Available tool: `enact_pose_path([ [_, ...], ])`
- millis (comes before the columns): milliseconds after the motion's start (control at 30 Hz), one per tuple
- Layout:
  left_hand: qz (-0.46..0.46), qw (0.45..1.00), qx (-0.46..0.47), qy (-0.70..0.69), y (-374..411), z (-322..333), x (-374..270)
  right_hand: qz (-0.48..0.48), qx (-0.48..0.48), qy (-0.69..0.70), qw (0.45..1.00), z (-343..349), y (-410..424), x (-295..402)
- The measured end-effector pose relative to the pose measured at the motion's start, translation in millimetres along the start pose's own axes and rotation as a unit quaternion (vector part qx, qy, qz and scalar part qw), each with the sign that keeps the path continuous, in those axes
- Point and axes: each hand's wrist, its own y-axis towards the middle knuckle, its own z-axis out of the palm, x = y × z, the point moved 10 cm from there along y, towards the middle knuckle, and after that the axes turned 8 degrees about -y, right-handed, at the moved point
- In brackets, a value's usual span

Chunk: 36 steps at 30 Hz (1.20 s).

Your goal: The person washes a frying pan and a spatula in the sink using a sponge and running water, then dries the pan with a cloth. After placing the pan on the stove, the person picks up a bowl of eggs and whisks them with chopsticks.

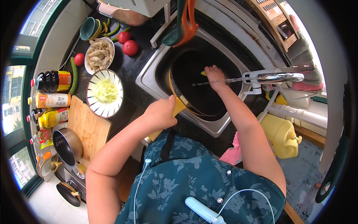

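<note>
My left hand [161, 113] grips the yellow handle [180, 107] of a dark wok [193, 98], which lies tilted in the stainless steel sink [149, 74]. Inside the wok is my right hand [214, 76], its fingers closed around a small yellow item [203, 73]; most of that item is hidden, so its kind is unclear. From the chrome-and-white faucet [275, 77] a stream of water [201, 84] runs across my right hand into the wok.
A green ladle [173, 37] and orange utensil [190, 30] hang over the sink. Leftward are a striped bowl [119, 84] of shredded pale-green vegetable, tomatoes [130, 47], a wooden cutting board [91, 119] and a pot [79, 142]. A pink cloth [232, 149] hangs at the counter's front edge.
</note>
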Motion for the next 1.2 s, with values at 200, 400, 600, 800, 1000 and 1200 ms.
enact_pose_path([
  [200, -0.166, 0.951, 0.096, -0.245, -22, 19, 62, -0.001, 0.089, -0.04, 0.995, 59, -7, -19],
  [400, -0.162, 0.973, 0.062, -0.149, -14, 22, 73, -0.16, 0.327, 0.274, 0.89, 107, -82, 86],
  [600, -0.166, 0.986, 0.006, -0.023, -12, 21, 68, 0.096, -0.134, 0.469, 0.867, 37, 93, 98],
  [800, -0.17, 0.985, -0.006, -0.041, -13, 17, 80, 0.086, -0.001, 0.091, 0.992, 68, 71, -14],
  [1000, -0.16, 0.986, -0.001, -0.045, -8, 19, 81, 0.056, 0.255, 0.144, 0.954, 100, -20, 65],
  [1200, -0.161, 0.986, 0.009, -0.048, -6, 14, 84, 0.074, 0.025, 0.132, 0.988, 71, 61, 12],
])
